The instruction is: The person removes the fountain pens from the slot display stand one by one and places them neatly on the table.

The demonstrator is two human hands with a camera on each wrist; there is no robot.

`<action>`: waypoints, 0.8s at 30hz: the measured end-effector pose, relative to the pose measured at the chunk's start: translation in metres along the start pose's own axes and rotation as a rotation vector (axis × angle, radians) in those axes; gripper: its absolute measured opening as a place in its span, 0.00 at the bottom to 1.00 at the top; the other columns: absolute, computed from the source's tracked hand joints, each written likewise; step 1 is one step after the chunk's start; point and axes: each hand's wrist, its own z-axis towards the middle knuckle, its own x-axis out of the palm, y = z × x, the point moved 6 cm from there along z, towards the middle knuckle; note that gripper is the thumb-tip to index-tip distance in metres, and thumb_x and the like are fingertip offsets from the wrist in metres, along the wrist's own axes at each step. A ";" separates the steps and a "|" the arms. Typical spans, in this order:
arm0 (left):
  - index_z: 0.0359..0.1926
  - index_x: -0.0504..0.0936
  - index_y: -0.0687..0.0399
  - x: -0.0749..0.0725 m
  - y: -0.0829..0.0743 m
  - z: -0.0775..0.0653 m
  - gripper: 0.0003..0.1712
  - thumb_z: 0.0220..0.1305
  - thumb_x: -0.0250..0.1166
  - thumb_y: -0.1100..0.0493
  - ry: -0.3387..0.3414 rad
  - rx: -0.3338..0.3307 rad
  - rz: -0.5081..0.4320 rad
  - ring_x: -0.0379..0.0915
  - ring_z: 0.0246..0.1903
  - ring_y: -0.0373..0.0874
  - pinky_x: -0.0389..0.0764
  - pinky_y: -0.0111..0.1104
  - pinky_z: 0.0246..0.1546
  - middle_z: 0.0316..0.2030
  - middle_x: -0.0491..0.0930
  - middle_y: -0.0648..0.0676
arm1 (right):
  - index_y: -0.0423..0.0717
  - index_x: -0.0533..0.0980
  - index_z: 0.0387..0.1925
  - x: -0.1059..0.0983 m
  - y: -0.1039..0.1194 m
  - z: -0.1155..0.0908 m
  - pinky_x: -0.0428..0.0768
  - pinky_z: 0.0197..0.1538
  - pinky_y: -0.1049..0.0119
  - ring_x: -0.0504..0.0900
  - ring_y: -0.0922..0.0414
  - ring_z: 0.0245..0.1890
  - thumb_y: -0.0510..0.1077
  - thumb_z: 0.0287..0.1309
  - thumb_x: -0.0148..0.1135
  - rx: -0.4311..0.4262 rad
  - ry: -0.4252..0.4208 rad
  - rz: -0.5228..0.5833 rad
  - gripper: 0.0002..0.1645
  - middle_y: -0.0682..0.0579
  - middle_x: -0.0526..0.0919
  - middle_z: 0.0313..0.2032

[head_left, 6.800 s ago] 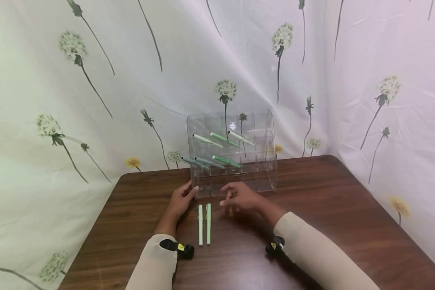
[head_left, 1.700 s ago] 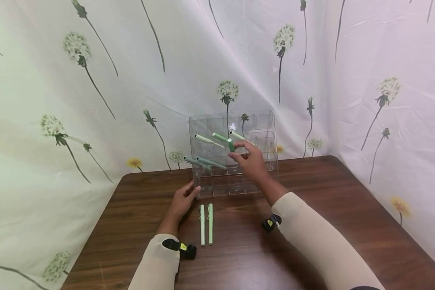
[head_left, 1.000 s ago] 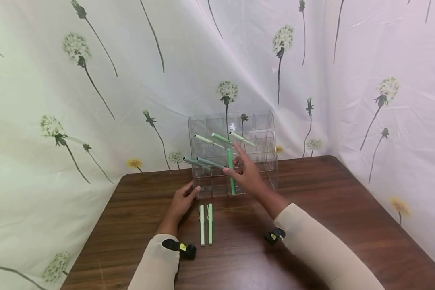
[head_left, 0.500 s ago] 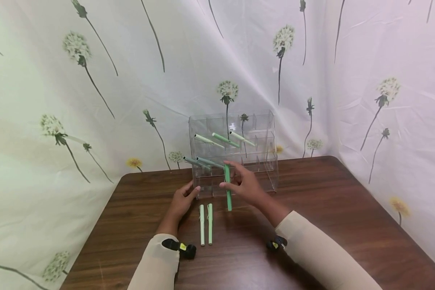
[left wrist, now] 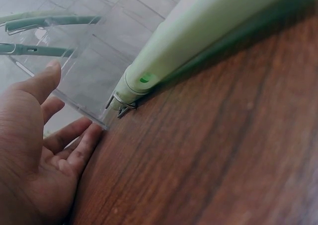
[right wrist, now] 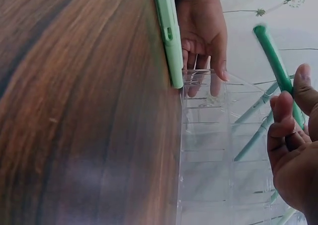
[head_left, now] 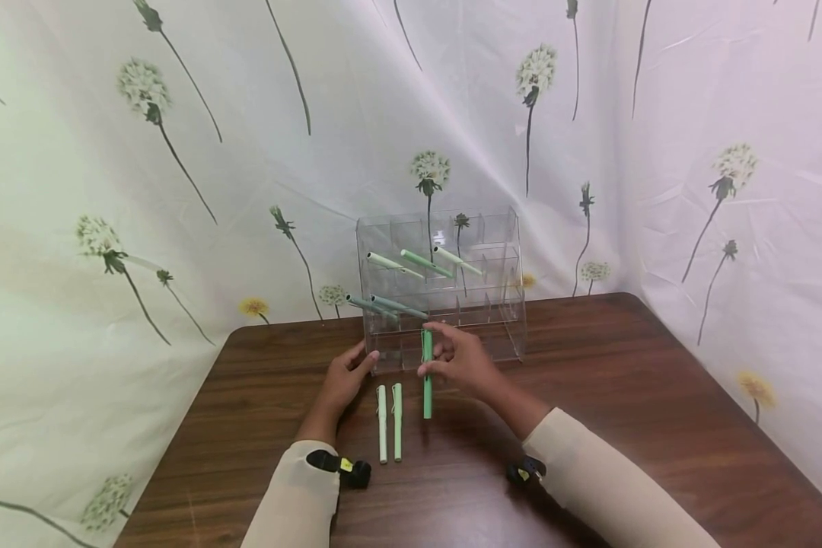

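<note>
Hands, left holding rack, right pinching pen

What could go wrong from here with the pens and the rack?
The green pen, held off the table, could slip, since the right grip only pinches it. Set down carelessly, it might nudge the two pale pens lying close by. The clear rack could shift if bumped, as the left grip holds just one lower corner.

Some screened-off indoor spot, room type unclear: dandelion-print fabric hangs around a dark wood-grain table.
</note>
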 end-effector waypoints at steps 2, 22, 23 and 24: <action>0.84 0.67 0.53 0.000 0.000 0.000 0.41 0.81 0.65 0.40 -0.003 -0.001 0.007 0.62 0.82 0.61 0.64 0.58 0.82 0.80 0.70 0.62 | 0.45 0.69 0.80 0.002 -0.003 -0.001 0.89 0.31 0.60 0.86 0.59 0.23 0.36 0.58 0.82 0.017 0.017 0.019 0.51 0.43 0.90 0.37; 0.84 0.66 0.53 0.001 -0.001 -0.001 0.41 0.81 0.64 0.40 0.001 -0.001 0.013 0.62 0.82 0.62 0.64 0.58 0.82 0.81 0.68 0.62 | 0.38 0.71 0.75 0.022 -0.025 -0.007 0.83 0.22 0.62 0.79 0.57 0.17 0.41 0.61 0.82 0.020 0.153 -0.084 0.45 0.48 0.86 0.29; 0.84 0.66 0.53 0.001 -0.001 -0.001 0.41 0.81 0.64 0.40 0.001 0.001 0.012 0.62 0.82 0.62 0.64 0.58 0.82 0.81 0.68 0.62 | 0.38 0.70 0.75 0.024 -0.026 -0.007 0.82 0.22 0.62 0.79 0.57 0.16 0.41 0.61 0.82 0.025 0.170 -0.092 0.45 0.48 0.85 0.29; 0.84 0.66 0.54 0.001 -0.001 -0.001 0.41 0.81 0.64 0.40 0.000 0.000 0.011 0.61 0.82 0.62 0.64 0.58 0.82 0.81 0.68 0.62 | 0.37 0.70 0.75 0.026 -0.027 -0.007 0.82 0.22 0.62 0.79 0.57 0.16 0.41 0.62 0.81 0.029 0.187 -0.094 0.44 0.48 0.85 0.29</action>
